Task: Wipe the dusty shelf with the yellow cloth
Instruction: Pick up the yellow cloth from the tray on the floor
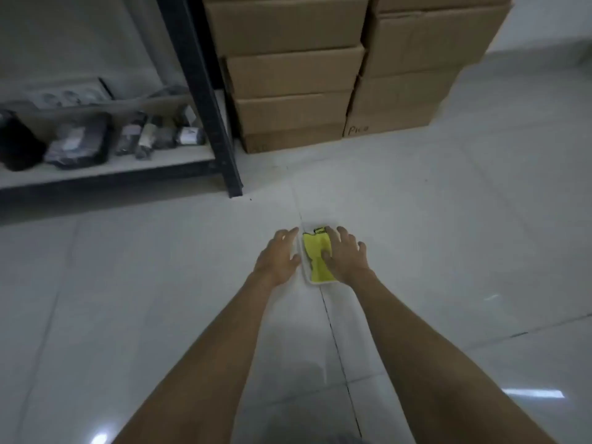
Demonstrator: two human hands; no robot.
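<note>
both forearms reach down to the floor tiles (pixel 416 219). right hand (pixel 347 256) presses spread fingers onto the yellow cloth (pixel 315 256) in its white tray (pixel 306 274), not yet gripping; left hand (pixel 278 257) rests open beside the tray. shelf (pixel 112 169) stands well apart, unwiped.

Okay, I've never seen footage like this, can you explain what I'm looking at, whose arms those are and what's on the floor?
There is no machine here. One camera worn on a person's head looks forward and down, so the two bare arms are the wearer's own. Both hands reach to a small white tray on the tiled floor. The right hand presses on the yellow cloth lying in it; the left hand rests at the tray's side. To the left stands the shelf with dark packaged items; behind are stacked cardboard boxes.
</note>
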